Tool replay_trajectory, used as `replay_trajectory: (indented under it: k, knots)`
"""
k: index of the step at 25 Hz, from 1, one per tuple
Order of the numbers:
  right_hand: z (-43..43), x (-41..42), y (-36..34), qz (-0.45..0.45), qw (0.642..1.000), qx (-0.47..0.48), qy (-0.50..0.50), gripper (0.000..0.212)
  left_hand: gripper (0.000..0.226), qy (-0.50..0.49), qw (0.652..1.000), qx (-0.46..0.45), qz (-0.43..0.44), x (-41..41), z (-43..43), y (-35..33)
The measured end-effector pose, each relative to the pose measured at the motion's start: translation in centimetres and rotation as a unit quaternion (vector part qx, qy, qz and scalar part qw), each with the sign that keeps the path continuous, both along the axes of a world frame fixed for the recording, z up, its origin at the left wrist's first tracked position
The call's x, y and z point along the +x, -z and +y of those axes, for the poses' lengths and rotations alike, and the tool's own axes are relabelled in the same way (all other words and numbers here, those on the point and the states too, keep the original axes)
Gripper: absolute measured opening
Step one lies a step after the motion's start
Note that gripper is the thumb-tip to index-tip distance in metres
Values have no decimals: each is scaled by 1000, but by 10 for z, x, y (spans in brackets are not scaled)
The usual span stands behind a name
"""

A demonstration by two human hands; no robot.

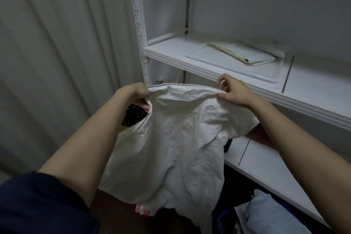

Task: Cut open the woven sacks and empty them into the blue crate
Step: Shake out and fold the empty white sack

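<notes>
A white woven sack point(174, 138) hangs in front of me, held up by its stitched top edge. My left hand point(133, 92) grips the left corner of that edge, and something dark shows through a gap just below it. My right hand point(230, 89) pinches the right end of the edge. The sack's lower part droops over a red-and-white packet point(143, 211). A sliver of the blue crate point(223, 218) shows at the bottom right, with pale plastic bags point(266, 213) in it. No cutting tool is visible.
A white metal shelf unit point(190, 62) stands right behind the sack; its shelf carries a flat tray and folded white bags point(245, 53). A lower shelf point(266, 165) juts out on the right. Grey curtains point(57, 43) hang on the left.
</notes>
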State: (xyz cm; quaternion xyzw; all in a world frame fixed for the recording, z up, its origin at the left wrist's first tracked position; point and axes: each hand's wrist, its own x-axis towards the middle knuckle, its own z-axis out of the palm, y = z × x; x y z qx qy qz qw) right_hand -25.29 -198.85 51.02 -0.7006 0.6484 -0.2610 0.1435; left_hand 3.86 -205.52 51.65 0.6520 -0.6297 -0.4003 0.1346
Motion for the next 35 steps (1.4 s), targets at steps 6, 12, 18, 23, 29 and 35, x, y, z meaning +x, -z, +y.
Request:
replay_trajectory:
  k: [6, 12, 18, 23, 29, 35]
  knots:
    - [-9, 46, -11, -41, 996, 1, -81, 28, 35, -139, 912, 89, 376, 20, 2, 0]
    - [-8, 78, -26, -66, 994, 78, -39, 83, 29, -232, 807, 16, 542, 16, -7, -13]
    - [-10, 90, -38, -30, 991, 125, -32, 58, 18, -251, 811, -106, 518, 0, -7, -25]
    - [-17, 78, -31, 49, 992, 113, 6, 30, 20, -294, 860, -139, 393, 15, -11, -29]
    - [-16, 65, -23, 49, 988, 143, 39, 53, 28, -343, 887, -264, 159, 27, 15, -29]
    - [-20, 57, -15, 7, 994, 108, 13, 26, 33, -338, 894, -294, 22, 44, 19, -34]
